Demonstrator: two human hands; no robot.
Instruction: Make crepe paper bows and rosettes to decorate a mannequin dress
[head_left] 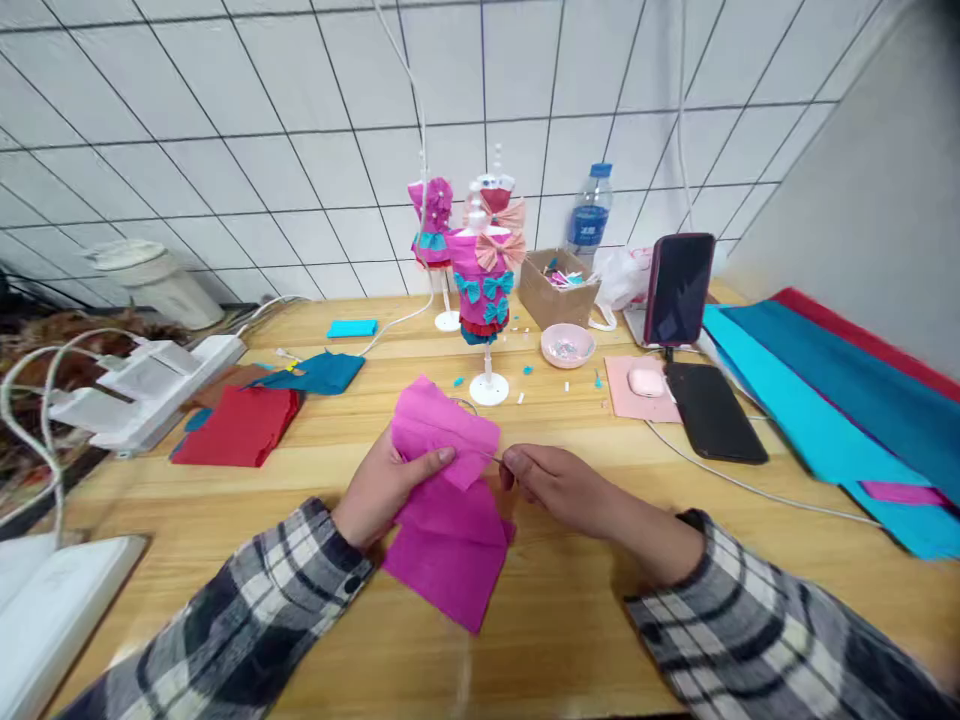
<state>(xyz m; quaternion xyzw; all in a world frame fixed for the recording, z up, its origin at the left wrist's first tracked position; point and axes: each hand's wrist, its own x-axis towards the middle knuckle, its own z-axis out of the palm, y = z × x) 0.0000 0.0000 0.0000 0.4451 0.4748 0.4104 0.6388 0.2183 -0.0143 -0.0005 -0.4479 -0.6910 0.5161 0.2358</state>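
Note:
My left hand is closed on a creased piece of bright pink crepe paper, thumb pressed on its front. My right hand pinches a thin dark tool, whose tip touches or overlaps the pink paper's right side. Its exact kind is too small to tell. Below my left hand, more magenta crepe paper lies on the table. Part of a thin ring shows behind the upper edge of the paper; the rest is hidden.
Small dress forms in paper outfits stand behind my hands. Near them are a cardboard box, a pink bowl and a bottle. Phones, folded red paper, blue paper sheets and a power strip flank the workspace.

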